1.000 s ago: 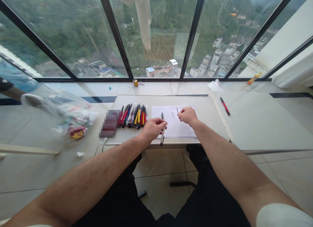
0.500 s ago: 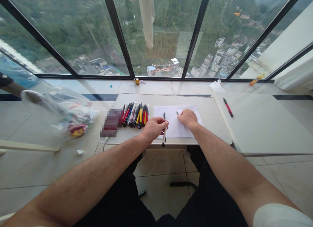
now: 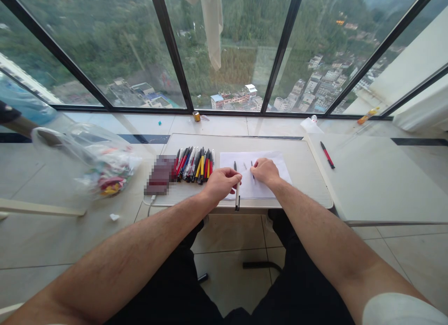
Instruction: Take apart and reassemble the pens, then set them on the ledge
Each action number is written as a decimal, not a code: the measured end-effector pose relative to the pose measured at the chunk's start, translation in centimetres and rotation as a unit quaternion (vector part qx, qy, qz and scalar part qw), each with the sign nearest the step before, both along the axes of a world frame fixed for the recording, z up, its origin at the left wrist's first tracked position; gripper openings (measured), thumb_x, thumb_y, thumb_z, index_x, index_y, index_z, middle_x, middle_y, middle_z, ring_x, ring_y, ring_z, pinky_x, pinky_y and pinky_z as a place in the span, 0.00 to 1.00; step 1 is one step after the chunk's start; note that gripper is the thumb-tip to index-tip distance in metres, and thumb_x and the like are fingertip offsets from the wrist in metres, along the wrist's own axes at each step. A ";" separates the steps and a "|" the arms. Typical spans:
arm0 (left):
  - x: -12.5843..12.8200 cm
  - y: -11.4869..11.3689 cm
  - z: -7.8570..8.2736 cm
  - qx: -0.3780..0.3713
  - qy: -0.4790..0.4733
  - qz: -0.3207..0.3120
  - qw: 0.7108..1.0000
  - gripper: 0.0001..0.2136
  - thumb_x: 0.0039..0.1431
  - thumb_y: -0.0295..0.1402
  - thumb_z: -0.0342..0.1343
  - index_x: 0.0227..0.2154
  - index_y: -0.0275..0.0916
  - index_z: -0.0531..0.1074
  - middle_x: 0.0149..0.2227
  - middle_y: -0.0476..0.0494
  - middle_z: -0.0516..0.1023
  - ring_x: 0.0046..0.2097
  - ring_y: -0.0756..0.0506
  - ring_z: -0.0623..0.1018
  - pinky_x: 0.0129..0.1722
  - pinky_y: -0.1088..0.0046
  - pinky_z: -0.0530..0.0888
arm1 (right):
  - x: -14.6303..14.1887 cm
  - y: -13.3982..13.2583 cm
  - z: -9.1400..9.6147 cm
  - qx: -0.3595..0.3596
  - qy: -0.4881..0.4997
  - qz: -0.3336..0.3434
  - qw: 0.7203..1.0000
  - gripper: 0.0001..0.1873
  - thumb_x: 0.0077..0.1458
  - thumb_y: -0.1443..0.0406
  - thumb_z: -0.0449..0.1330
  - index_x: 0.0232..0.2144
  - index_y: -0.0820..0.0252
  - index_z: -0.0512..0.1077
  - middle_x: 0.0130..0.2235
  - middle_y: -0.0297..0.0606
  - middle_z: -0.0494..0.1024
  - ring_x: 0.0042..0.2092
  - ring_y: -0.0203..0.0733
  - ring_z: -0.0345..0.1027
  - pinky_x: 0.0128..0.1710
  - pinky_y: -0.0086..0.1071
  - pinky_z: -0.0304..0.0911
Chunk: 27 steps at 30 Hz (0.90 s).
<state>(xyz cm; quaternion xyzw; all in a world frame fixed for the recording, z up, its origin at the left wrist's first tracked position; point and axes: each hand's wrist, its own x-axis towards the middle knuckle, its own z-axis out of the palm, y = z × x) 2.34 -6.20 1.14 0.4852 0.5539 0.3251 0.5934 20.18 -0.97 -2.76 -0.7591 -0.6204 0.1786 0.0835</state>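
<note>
My left hand (image 3: 221, 184) pinches a white pen (image 3: 238, 194) with a dark tip and a black clip, upright over the near edge of the paper. My right hand (image 3: 266, 171) is closed on a thin dark stick (image 3: 252, 170), possibly a pen refill, just above the white paper (image 3: 259, 192). Between the two hands a small pale piece (image 3: 245, 166) shows on the sheet, too small to name. Left of the paper lies a row of pens (image 3: 194, 165) in red, blue, yellow, clear and black.
A pixelated dark red object (image 3: 160, 174) with a cable is at the table's left. A red and black pen (image 3: 327, 155) lies on the white board (image 3: 378, 180) at right. A plastic bag (image 3: 108, 166) stands left of the table (image 3: 294, 150); windows rise behind.
My right hand has shifted slightly left, and more of the thin dark stick shows. The pale piece on the paper is now visible. The pen in my left hand has swung slightly.
</note>
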 end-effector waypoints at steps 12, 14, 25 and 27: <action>0.1 -0.1 -0.1 -0.017 -0.001 0.008 1.000 0.07 0.50 0.32 0.63 0.27 0.34 0.73 0.24 0.45 0.75 0.26 0.48 0.77 0.20 0.76 0.73 | -1.1 -0.4 0.0 0.005 0.018 0.019 1.000 0.08 0.50 0.62 0.59 0.30 0.59 0.76 0.35 0.44 0.80 0.38 0.46 0.73 0.34 0.31 0.61; 0.0 0.0 -0.2 -0.018 -0.005 0.015 1.000 0.08 0.49 0.33 0.64 0.26 0.34 0.72 0.24 0.45 0.75 0.27 0.47 0.78 0.20 0.76 0.72 | -1.1 -0.5 0.2 0.011 0.021 0.013 1.000 0.08 0.50 0.62 0.59 0.29 0.59 0.76 0.35 0.45 0.80 0.38 0.46 0.73 0.34 0.31 0.60; -0.8 1.8 -0.6 0.021 -0.066 0.107 0.992 0.08 0.48 0.33 0.64 0.28 0.34 0.72 0.24 0.45 0.76 0.26 0.48 0.78 0.24 0.74 0.75 | -1.6 -4.6 4.0 -0.019 0.315 0.154 0.936 0.10 0.46 0.58 0.63 0.26 0.60 0.74 0.27 0.34 0.78 0.28 0.34 0.69 0.26 0.25 0.60; -0.6 1.8 -0.6 0.026 -0.082 0.105 0.991 0.09 0.48 0.33 0.64 0.28 0.34 0.72 0.24 0.45 0.76 0.26 0.48 0.78 0.25 0.73 0.75 | -1.7 -5.0 4.1 0.005 0.313 0.161 0.936 0.07 0.45 0.61 0.63 0.24 0.60 0.74 0.25 0.33 0.77 0.27 0.34 0.68 0.26 0.25 0.60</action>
